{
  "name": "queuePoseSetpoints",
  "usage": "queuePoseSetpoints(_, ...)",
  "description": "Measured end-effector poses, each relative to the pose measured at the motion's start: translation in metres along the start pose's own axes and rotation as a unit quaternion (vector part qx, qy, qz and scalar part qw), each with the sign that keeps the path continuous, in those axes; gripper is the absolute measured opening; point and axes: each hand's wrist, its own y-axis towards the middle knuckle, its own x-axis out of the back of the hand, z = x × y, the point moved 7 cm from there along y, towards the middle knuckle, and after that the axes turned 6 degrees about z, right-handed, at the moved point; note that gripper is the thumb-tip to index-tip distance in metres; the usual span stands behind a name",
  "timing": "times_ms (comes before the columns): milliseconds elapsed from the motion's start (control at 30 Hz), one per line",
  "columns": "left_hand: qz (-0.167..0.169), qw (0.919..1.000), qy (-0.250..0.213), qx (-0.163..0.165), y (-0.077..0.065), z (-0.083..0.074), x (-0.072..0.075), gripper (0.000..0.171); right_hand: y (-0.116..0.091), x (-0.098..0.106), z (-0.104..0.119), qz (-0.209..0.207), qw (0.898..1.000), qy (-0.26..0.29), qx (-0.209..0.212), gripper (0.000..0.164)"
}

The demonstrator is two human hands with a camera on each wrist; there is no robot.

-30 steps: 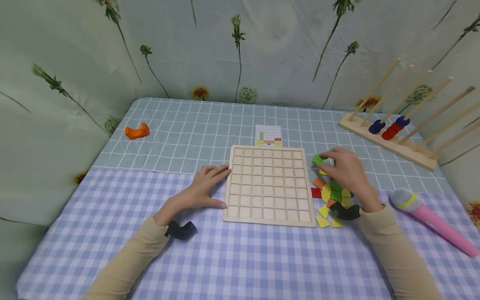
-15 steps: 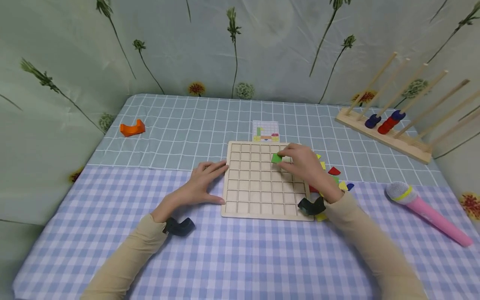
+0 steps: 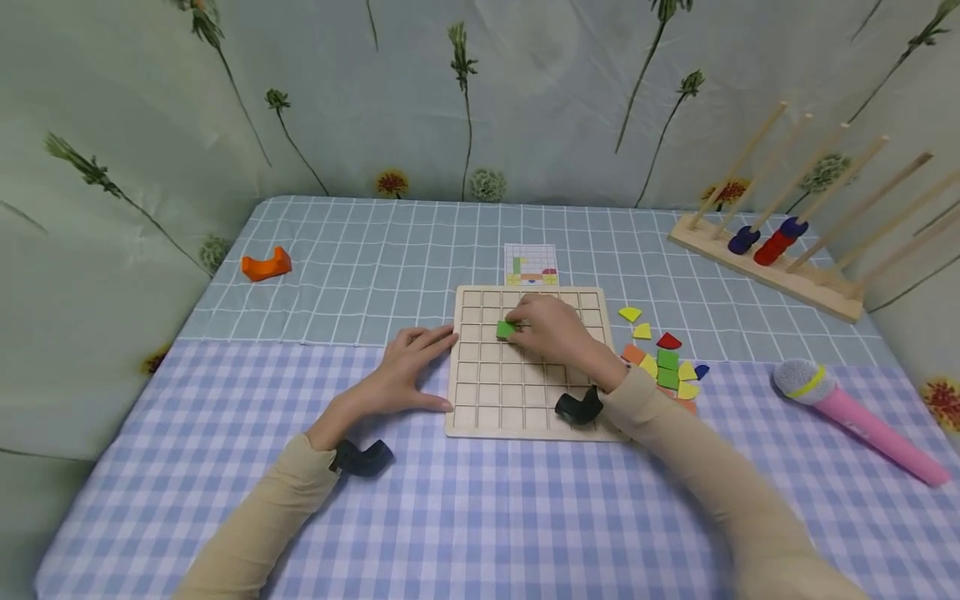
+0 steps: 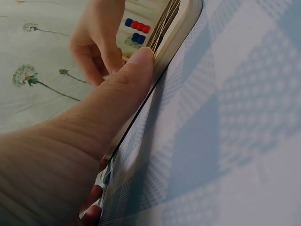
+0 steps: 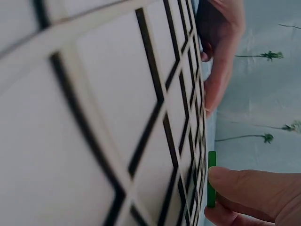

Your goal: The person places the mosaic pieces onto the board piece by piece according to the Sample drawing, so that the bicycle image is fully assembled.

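Note:
A wooden grid board lies flat in the middle of the table. My left hand rests along its left edge, fingers spread and fairly straight, thumb against the side; in the left wrist view the thumb touches the rim. Over the upper left part of the grid, my right hand pinches a green square tile between thumb and fingers. Seen edge-on in the right wrist view, the green square tile stands close to the grid; I cannot tell whether it touches.
Loose tiles, yellow, green, orange, red and blue, lie right of the board, partly behind my right forearm. A pattern card lies behind it. Farther right are a peg stand and pink microphone; an orange piece lies far left.
My right hand has carried the green square tile from the pile on the right, leftward across the board to its upper left part. My left hand has stayed at the board's edge.

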Motion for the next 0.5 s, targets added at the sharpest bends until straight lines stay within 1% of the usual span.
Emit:
queuePoseSetpoints(133, 0.002, 1.0000, -0.001, 0.000, 0.000, 0.000, 0.000, 0.098, 0.007, -0.007, 0.004, 0.003, 1.000, -0.007, 0.007, 0.021)
queuePoseSetpoints(267, 0.005, 1.0000, -0.002, 0.003, -0.001, 0.000, 0.000, 0.098, 0.012, -0.010, 0.006, 0.006, 1.000, -0.011, 0.014, 0.022)
queuePoseSetpoints(500, 0.006, 1.0000, -0.002, 0.005, 0.000, 0.001, 0.000, 0.098, 0.019, -0.014, 0.012, 0.015, 0.999, 0.002, 0.029, 0.023)
